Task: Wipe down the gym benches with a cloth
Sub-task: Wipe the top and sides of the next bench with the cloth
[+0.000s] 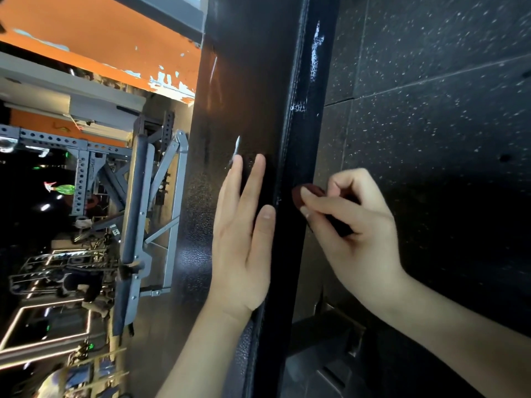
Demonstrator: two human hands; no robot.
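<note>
The view is rolled sideways. A black padded gym bench (247, 90) runs up the middle of the head view, with worn white scuffs along its side edge. My left hand (244, 239) lies flat on the bench's top surface, fingers straight. My right hand (353, 225) pinches a small dark red cloth (301, 195) between fingers and thumb and holds it against the bench's side edge. Most of the cloth is hidden inside the hand.
Black speckled rubber floor tiles (431, 110) fill the right side. A grey metal bench frame (149, 225) and a perforated rack (80, 179) stand at the left, under an orange wall (100, 33). The bench's dark base (324, 354) shows at the bottom.
</note>
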